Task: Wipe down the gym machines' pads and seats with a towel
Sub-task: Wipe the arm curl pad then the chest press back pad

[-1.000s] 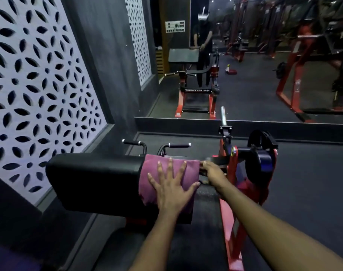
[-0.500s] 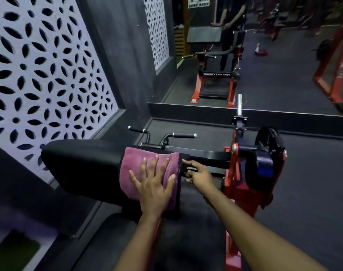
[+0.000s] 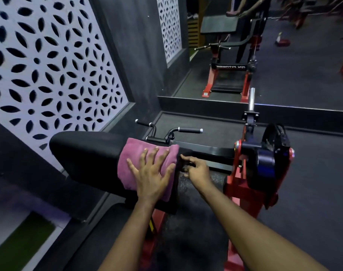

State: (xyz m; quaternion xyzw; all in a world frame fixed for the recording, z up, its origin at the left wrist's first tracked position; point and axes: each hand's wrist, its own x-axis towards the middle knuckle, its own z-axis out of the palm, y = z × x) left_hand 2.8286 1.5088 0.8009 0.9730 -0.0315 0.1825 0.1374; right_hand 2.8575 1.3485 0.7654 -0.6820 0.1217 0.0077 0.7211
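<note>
The folded pink cloth towel (image 3: 132,153) lies draped over the right end of the long black padded machine pad (image 3: 84,153), with the left hand (image 3: 151,177) flat on top of it. Just right of the towel, the right hand (image 3: 196,171) grips the pad's end. Two black rubber-gripped handlebars (image 3: 188,130) stand behind the pad. The red steel machine frame (image 3: 239,184) rises to the right, with a chrome steel peg (image 3: 251,98) upright behind it. The white perforated wall panel (image 3: 49,65) runs along the left, and the wall mirror (image 3: 293,79) stands at the back.
</note>
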